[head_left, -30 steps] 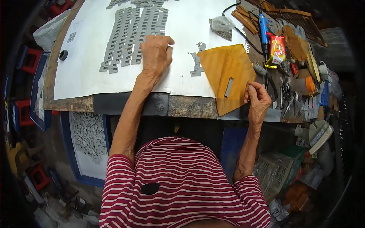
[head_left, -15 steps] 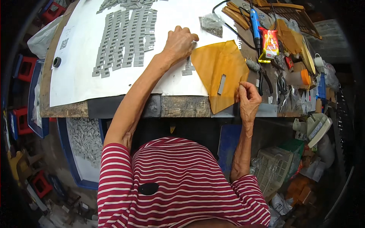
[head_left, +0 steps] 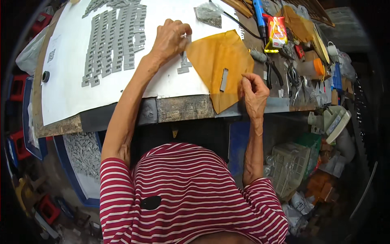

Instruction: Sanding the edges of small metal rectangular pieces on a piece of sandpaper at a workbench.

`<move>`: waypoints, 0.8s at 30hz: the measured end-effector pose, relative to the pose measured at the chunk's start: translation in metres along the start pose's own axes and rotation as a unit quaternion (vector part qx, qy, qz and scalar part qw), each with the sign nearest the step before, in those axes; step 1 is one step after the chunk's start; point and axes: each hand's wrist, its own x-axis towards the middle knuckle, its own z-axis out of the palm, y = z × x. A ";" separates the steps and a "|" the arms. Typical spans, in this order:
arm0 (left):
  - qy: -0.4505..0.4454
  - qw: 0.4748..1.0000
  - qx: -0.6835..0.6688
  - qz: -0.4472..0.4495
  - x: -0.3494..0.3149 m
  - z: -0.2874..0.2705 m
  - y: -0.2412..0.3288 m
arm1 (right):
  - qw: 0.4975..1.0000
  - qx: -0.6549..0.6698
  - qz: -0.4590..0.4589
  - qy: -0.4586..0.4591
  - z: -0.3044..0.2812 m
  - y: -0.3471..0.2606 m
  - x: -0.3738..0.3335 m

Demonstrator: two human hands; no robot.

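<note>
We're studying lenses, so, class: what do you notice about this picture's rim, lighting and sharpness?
Head view: black, rounded rim, as a fisheye gives; head view: the white sheet looks brightest, the space under the table nearly black; head view: the orange paper seems slightly soft along its upper edges.

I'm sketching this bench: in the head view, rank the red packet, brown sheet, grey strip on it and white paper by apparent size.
1. White paper
2. Brown sheet
3. Red packet
4. Grey strip
</note>
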 end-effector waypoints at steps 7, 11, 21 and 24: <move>0.008 0.993 -0.109 -0.040 -0.008 -0.010 0.003 | 0.992 -0.094 -0.044 -0.066 0.015 -0.001 0.018; 0.025 0.962 -0.249 -0.106 -0.021 -0.027 0.020 | 0.968 -0.199 -0.125 -0.087 0.020 0.003 0.031; 0.062 0.897 -0.386 -0.205 -0.056 -0.041 0.037 | 0.938 -0.265 -0.172 -0.145 0.019 -0.008 0.038; 0.015 0.894 -0.384 -0.233 -0.057 -0.045 0.037 | 0.934 -0.266 -0.176 -0.161 0.015 -0.003 0.043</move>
